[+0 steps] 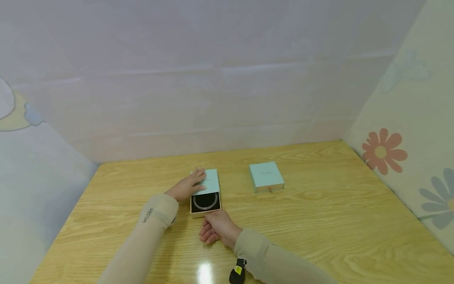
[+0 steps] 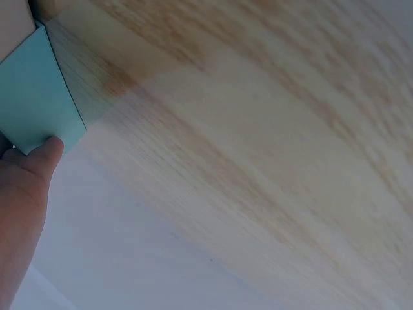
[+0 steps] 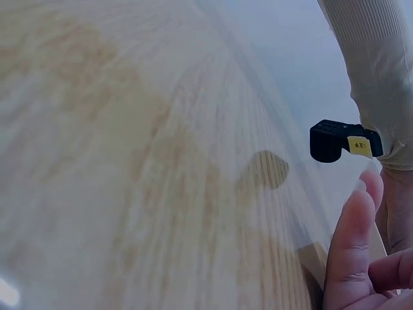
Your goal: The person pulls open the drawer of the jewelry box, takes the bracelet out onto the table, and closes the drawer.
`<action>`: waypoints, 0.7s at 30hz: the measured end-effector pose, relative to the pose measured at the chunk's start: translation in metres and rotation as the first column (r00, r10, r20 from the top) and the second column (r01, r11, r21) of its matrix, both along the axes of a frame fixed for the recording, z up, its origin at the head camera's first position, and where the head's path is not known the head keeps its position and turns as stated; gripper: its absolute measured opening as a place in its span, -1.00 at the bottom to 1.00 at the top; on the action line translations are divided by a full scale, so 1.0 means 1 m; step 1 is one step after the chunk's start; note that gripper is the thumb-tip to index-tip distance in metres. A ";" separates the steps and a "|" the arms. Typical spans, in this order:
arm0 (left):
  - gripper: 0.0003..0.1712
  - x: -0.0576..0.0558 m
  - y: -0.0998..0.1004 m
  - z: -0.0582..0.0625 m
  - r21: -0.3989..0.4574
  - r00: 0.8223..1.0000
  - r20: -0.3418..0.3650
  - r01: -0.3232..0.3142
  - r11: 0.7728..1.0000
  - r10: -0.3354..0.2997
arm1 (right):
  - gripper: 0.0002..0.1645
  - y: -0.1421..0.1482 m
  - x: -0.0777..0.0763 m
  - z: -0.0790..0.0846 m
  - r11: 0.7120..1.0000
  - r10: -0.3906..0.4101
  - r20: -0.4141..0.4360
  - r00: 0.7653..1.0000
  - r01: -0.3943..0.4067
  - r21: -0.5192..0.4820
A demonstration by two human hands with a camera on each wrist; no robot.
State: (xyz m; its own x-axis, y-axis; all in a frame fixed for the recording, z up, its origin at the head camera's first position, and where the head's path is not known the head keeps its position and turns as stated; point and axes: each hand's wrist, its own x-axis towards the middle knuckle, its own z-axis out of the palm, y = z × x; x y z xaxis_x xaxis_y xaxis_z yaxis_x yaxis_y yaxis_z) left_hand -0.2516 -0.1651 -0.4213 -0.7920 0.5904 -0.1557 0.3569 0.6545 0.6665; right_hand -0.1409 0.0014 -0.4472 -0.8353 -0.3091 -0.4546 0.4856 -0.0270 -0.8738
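Boxes [image 1: 267,176] x2 | ring [image 1: 205,208] x1 in pt-open box [image 1: 212,181] | hands [image 1: 222,228] x2 @ same

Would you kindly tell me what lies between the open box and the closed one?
Only bare tabletop lies between the open box and the closed box, in the head view.

Left hand [image 1: 185,188] palm down; right hand [image 1: 221,228] nearer, fingers [image 1: 207,233] curled

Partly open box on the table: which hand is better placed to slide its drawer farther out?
Probably the right hand: it is at the front of the drawer, while the left hand rests on the cover.
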 end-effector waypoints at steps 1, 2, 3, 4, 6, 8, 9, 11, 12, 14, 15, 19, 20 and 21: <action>-0.28 0.000 0.000 -0.001 -0.002 1.000 0.002 0.000 1.000 0.000 | -0.70 0.000 0.001 0.000 1.000 0.001 0.002 1.000 -0.001 -0.001; -0.28 0.000 0.000 -0.001 -0.001 1.000 0.002 0.001 1.000 -0.001 | -0.70 0.000 0.001 0.000 1.000 0.001 0.004 1.000 -0.001 -0.001; -0.29 0.000 -0.001 -0.001 -0.002 1.000 0.004 0.000 1.000 0.000 | -0.70 0.001 0.002 0.000 1.000 0.003 0.007 1.000 -0.003 0.001; -0.29 0.000 -0.001 -0.001 -0.004 1.000 0.003 0.001 1.000 -0.001 | -0.70 0.001 0.002 0.000 1.000 0.003 0.009 1.000 -0.003 0.001; -0.29 0.000 -0.001 -0.002 0.001 1.000 0.006 -0.003 1.000 0.003 | -0.69 0.001 0.003 0.000 1.000 0.003 0.007 1.000 -0.003 0.006; -0.29 -0.001 -0.001 -0.002 0.010 1.000 0.008 -0.004 1.000 0.004 | -0.69 0.001 0.004 0.001 1.000 0.002 0.003 1.000 -0.002 0.008; -0.29 -0.001 0.000 -0.002 0.012 1.000 0.009 -0.005 1.000 0.005 | -0.69 0.001 0.004 0.001 1.000 0.002 0.002 1.000 -0.002 0.009; -0.29 -0.002 0.000 -0.003 0.018 1.000 0.015 -0.006 1.000 0.006 | -0.69 0.001 0.005 0.002 1.000 0.002 -0.003 1.000 -0.002 0.007; -0.29 -0.002 0.000 -0.003 0.019 1.000 0.018 -0.008 1.000 0.008 | -0.69 0.002 0.005 0.002 1.000 0.001 -0.004 1.000 -0.001 0.006; -0.29 -0.002 0.000 -0.003 0.019 1.000 0.019 -0.011 1.000 0.011 | -0.69 0.002 0.005 0.003 1.000 0.002 -0.004 1.000 -0.001 0.002; -0.29 -0.002 0.000 -0.002 0.022 1.000 0.022 -0.015 1.000 0.014 | -0.69 0.002 0.005 0.003 1.000 0.001 -0.004 1.000 -0.001 -0.001; -0.29 -0.001 0.000 -0.001 0.027 0.999 0.028 -0.022 0.999 0.022 | -0.69 0.001 0.005 0.002 1.000 0.004 -0.009 1.000 -0.004 -0.005; -0.29 -0.001 0.000 -0.001 0.028 0.999 0.028 -0.024 0.999 0.023 | -0.69 0.001 0.005 0.002 1.000 0.005 -0.011 1.000 -0.005 -0.004; -0.29 -0.001 0.000 -0.001 0.029 0.999 0.026 -0.024 0.999 0.023 | -0.69 0.001 0.005 0.002 1.000 0.005 -0.014 1.000 -0.005 -0.004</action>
State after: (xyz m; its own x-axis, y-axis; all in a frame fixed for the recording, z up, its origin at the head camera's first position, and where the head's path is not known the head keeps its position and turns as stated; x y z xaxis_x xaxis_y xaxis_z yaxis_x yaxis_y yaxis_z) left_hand -0.2524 -0.1650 -0.4223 -0.8017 0.5761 -0.1594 0.3239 0.6428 0.6942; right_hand -0.1360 0.0027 -0.4451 -0.8398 -0.3156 -0.4418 0.4737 -0.0283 -0.8802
